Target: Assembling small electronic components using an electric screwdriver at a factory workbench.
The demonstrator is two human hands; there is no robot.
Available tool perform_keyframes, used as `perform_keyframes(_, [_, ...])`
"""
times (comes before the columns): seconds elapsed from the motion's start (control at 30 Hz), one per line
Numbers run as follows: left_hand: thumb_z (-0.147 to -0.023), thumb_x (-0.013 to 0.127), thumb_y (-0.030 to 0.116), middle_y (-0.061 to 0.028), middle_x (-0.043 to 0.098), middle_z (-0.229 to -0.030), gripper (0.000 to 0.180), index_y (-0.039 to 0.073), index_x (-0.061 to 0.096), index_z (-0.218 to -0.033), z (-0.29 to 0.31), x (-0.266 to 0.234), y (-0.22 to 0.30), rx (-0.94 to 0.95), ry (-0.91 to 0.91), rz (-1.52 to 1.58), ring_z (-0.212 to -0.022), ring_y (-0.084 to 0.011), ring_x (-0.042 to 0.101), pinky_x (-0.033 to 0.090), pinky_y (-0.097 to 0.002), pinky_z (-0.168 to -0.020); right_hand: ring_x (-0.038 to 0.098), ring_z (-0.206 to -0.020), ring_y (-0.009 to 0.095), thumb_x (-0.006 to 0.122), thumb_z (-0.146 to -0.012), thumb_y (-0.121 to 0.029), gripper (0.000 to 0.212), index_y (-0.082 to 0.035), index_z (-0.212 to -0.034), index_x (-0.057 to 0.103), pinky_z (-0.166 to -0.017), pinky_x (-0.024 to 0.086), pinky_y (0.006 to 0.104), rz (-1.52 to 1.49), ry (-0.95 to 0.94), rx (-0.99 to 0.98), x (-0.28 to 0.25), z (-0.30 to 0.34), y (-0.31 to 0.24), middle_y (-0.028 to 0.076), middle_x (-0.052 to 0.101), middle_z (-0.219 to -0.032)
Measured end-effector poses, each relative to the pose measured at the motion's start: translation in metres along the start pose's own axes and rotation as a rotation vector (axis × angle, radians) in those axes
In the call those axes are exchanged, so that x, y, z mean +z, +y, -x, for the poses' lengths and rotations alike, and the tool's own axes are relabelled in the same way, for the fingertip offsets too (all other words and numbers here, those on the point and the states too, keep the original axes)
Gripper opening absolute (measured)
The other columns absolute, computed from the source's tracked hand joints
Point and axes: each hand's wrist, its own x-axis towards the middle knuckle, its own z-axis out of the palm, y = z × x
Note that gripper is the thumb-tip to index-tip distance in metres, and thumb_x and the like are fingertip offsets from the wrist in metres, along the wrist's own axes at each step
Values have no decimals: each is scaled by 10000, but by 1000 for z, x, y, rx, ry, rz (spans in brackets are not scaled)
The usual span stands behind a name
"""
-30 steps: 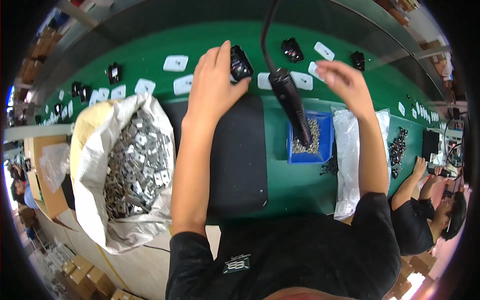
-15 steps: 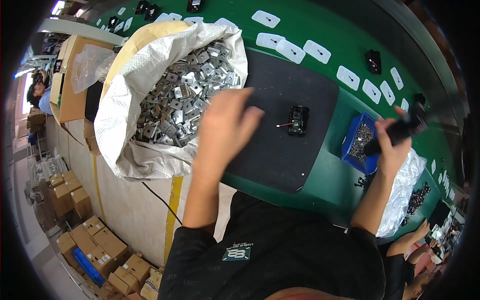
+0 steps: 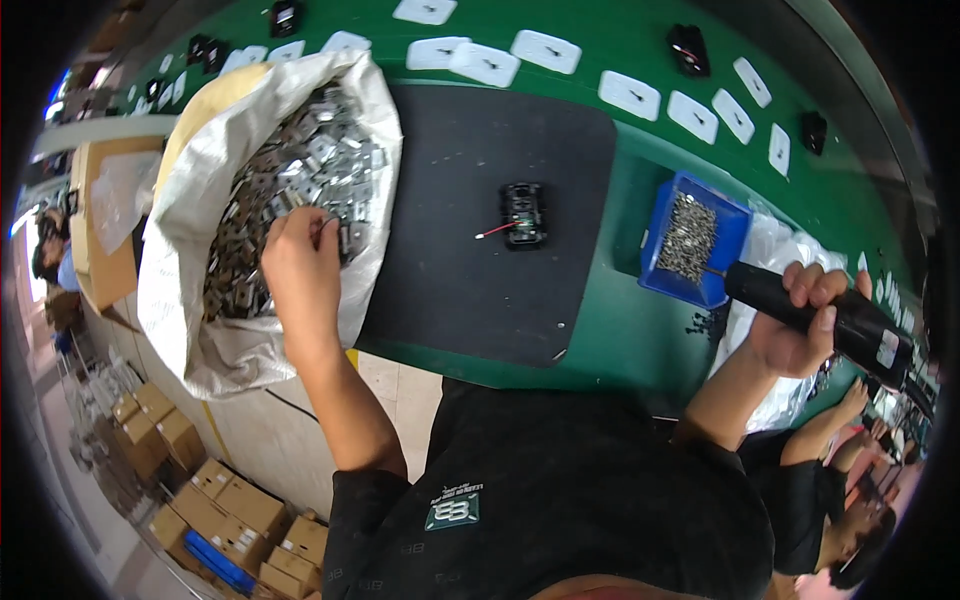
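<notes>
My left hand (image 3: 305, 265) reaches into a white woven sack (image 3: 175, 290) full of small bent metal plates (image 3: 300, 165). Its fingers are pinched together over the pile; what sits between them is too small to make out. In my right hand (image 3: 800, 330) lies a black electric screwdriver (image 3: 765, 292), gripped around its body. The driver's tip points into a blue bin (image 3: 655, 275) of small screws (image 3: 690, 235). Between my hands a black plastic housing (image 3: 522, 215) with a red wire and white plug rests on a dark mat (image 3: 470, 290), apart from both.
Along the green conveyor (image 3: 370, 20) lie several white cards (image 3: 545, 50) with small dark parts, and black housings (image 3: 688, 50). Clear plastic bags (image 3: 775, 405) sit right of the bin. A co-worker's arm (image 3: 830, 415) shows at the right. Cardboard boxes (image 3: 235, 500) stand on the floor left.
My left hand has gone from beside the sack's opening down into the metal plates. My right hand has turned the screwdriver, bringing its tip to the screws. The whole view has shifted.
</notes>
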Motion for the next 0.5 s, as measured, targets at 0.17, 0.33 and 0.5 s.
perform_keyframes(0.17, [-834,683,23,-83,624,-789,66,-9,657,-885,9,6,35,2,76,375,-664,-134,608,499,-263,-611,491,-649,171,614,-851,-127,601,-47,-1391,363,-640,436,366,-61,14,-67,12,0,7,70,518,-859])
perform_keyframes(0.33, [-810,722,-6,-57,640,-774,106,-19,641,-877,19,28,82,59,-91,680,-674,-94,601,503,-230,-637,526,-630,180,644,-835,-109,603,-26,-1368,373,-638,461,380,85,108,-30,16,-5,8,77,540,-831])
perform_keyframes(0.5, [-718,770,17,-103,614,-965,155,20,684,-848,15,36,107,320,-105,560,-880,-233,616,485,-316,-776,524,-642,173,635,-832,-114,591,-22,-1360,387,-642,461,363,95,87,1,7,-2,6,71,545,-829])
